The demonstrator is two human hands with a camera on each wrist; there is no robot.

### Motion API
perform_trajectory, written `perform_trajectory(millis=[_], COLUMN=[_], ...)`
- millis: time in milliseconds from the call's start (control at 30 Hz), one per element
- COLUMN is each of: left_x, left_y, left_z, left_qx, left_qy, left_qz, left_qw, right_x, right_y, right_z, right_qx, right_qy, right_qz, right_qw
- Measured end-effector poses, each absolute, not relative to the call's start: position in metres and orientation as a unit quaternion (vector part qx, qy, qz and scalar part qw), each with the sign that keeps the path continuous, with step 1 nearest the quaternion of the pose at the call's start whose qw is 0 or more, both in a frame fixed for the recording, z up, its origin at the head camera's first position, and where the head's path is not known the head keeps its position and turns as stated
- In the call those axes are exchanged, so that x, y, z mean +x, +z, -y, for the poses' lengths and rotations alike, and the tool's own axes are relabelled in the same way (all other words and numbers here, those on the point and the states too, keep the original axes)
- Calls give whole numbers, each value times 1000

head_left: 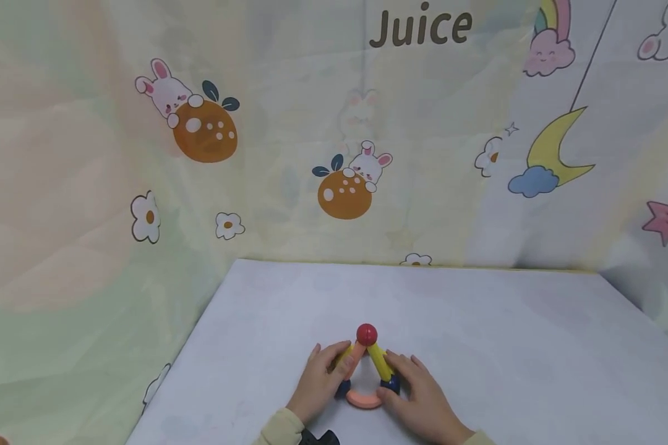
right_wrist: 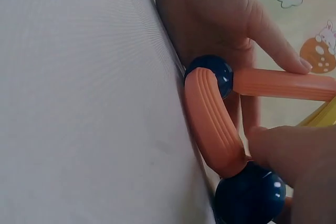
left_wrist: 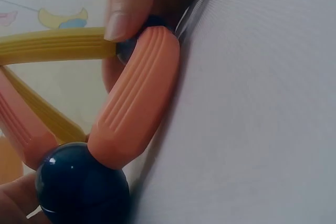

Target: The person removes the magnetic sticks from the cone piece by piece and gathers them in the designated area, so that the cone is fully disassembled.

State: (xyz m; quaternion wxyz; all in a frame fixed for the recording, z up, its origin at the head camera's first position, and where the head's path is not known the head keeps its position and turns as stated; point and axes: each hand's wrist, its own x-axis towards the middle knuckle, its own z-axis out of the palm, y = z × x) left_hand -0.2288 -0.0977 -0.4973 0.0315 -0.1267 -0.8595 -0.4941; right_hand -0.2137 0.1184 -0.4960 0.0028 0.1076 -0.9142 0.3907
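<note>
A small frame of magnetic sticks and balls stands on the table. A red ball (head_left: pixel 367 334) tops it, above a straight pink stick (head_left: pixel 355 360) and a yellow stick (head_left: pixel 380 362). Along the base, a curved pink stick (head_left: pixel 363 400) joins the left blue ball (head_left: pixel 342 388) to the right blue ball (head_left: pixel 391 384). My left hand (head_left: pixel 320 380) holds the left side, its thumb along the straight pink stick in the right wrist view. On the other side my right hand (head_left: pixel 423 398) grips around the right blue ball and yellow stick. Part of the frame's back is hidden.
The white table (head_left: pixel 534 346) stretches away behind and beside the frame. A printed cloth (head_left: pixel 278 154) hangs beyond its far edge and along the left. A dark object (head_left: pixel 320 437) shows near my left sleeve (head_left: pixel 281 428) at the bottom.
</note>
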Motion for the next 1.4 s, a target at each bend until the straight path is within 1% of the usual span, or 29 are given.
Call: perform_trajectory(millis=[233,367,533,700,800,967,1100,1167,1267,1400], left_x=[-226,-227,-225,-218,-212,-204,-201,-201,-202,-204], left_y=[-498,-501,-499,-490,-486,-479,-475,-476,-477,-480], left_z=[99,100,99,93,88,81,79,78,78,77], left_qx=[-122,-107,-99,-99,-113,-148,-134,-122,-114,-113], left_qy=[-523,-553,-572,-581,-580,-604,-606,-601,-602,-602], left_qz=[842,824,807,795,791,769,771,776,777,777], left_qw=[49,64,109,140,156,149,143,143,141,146], right_x=[-212,-212,-212,-213,-213,-212,-210,-209,-209,-210], right_y=[-497,-497,-495,-495,-496,-497,-497,-496,-492,-480], right_z=[-119,-118,-117,-118,-120,-122,-119,-117,-112,-104], right_qx=[112,99,98,114,131,170,183,174,151,134], right_qy=[484,495,507,510,512,513,525,532,546,548], right_qz=[866,862,856,852,849,841,830,827,823,825], right_qw=[48,55,34,23,11,-27,-48,-52,-39,23])
